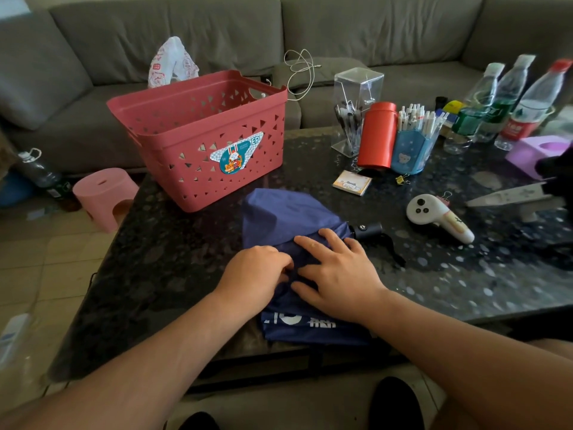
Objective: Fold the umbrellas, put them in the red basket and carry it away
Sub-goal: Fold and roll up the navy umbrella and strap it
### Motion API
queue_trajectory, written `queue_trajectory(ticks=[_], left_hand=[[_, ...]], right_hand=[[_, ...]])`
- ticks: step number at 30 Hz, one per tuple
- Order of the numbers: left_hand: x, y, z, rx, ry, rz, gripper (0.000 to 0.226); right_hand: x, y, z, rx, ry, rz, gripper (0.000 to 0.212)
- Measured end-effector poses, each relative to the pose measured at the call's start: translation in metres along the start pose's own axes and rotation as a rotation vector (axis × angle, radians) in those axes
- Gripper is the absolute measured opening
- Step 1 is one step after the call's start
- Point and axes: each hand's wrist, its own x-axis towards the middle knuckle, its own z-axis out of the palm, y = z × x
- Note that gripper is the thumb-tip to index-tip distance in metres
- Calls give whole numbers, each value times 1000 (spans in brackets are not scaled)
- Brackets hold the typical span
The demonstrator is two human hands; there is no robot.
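While the navy umbrella (288, 218) lies just in front of the red basket (198, 144), its black handle (369, 230) points right, long axis slanting toward the near table edge. Left hand (257, 271) pinches its fabric with curled fingers; right hand (338, 274) presses flat on it, fingers spread.

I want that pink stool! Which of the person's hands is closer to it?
Left. The left hand lies on the blue umbrella, on the side towards the pink stool off the table's left edge. The right hand sits farther right on the umbrella.
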Motion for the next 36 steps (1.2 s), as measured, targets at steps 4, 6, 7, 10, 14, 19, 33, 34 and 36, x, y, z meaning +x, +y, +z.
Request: queue_trajectory(ticks=[4,6,7,10,14,19,33,34,36], left_hand=[[0,0,-2,10,-57,21,29],[1,-2,-2,-26,-103,38,35],[1,-4,-2,-36,-126,43,38],[1,-4,-3,-28,-173,59,42],[-2,-1,-3,-62,-246,52,51],[-8,1,-5,-108,-296,64,60],[-17,12,-13,-147,-487,151,62],[-17,14,-13,-142,-496,155,61],[-19,15,-14,-132,-502,175,60]], right_hand=[[19,21,-5,56,55,21,23],[28,39,-8,120,-29,98,34],[31,51,-9,138,-112,146,50],[37,81,-18,150,-431,200,78],[41,91,-21,150,-607,156,88],[46,89,-19,119,-614,148,83],[37,62,-41,175,-430,193,93],[36,50,-42,201,-356,176,90],[28,25,-34,191,-240,133,86]])
